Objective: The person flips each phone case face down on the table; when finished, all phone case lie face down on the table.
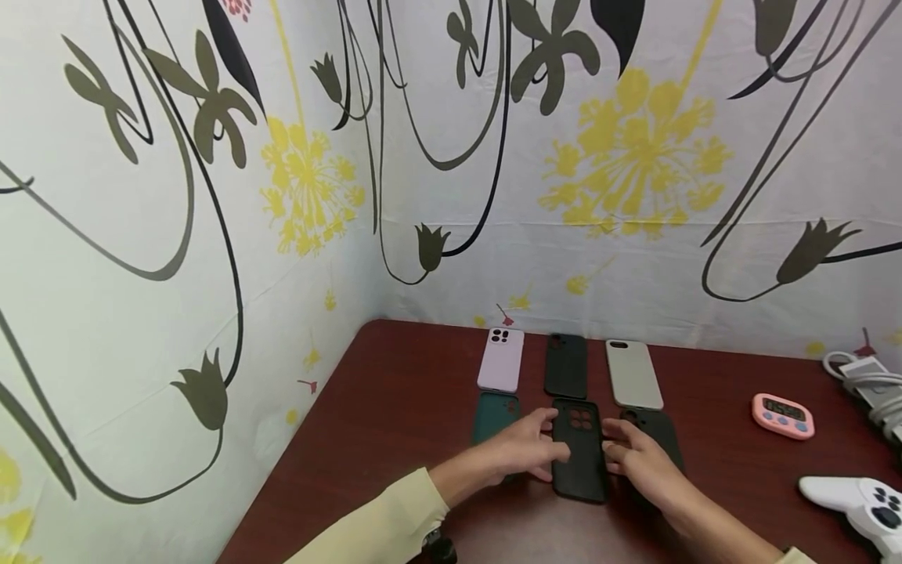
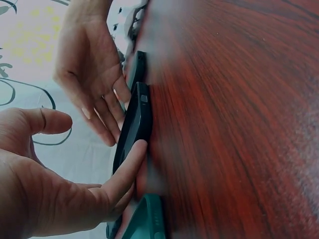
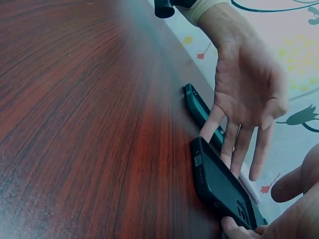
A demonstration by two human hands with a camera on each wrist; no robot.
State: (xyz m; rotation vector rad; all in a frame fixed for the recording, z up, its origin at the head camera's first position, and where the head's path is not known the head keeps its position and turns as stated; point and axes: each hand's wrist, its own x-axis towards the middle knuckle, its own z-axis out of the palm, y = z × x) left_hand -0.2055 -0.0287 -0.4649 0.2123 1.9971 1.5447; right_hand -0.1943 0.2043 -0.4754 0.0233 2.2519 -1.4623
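Note:
A black phone case (image 1: 579, 470) with a camera cutout lies on the table, hollow side up, in the middle of the front row. My left hand (image 1: 521, 446) is at its left edge, with extended fingertips at the rim in the left wrist view. On the other side, my right hand (image 1: 644, 462) reaches to the right edge, fingers extended. Neither hand curls round the case. A teal phone case (image 1: 493, 415) lies partly under the left hand. Beneath the right hand is another dark phone case (image 1: 662, 431), partly covered.
Behind them lie a lilac case (image 1: 501, 364), a black case (image 1: 566, 368) and a pale grey case (image 1: 634, 376). To the right are a pink timer (image 1: 782, 415), a white game controller (image 1: 853, 501) and bundled white cables (image 1: 870, 384). Patterned cloth hangs behind and left.

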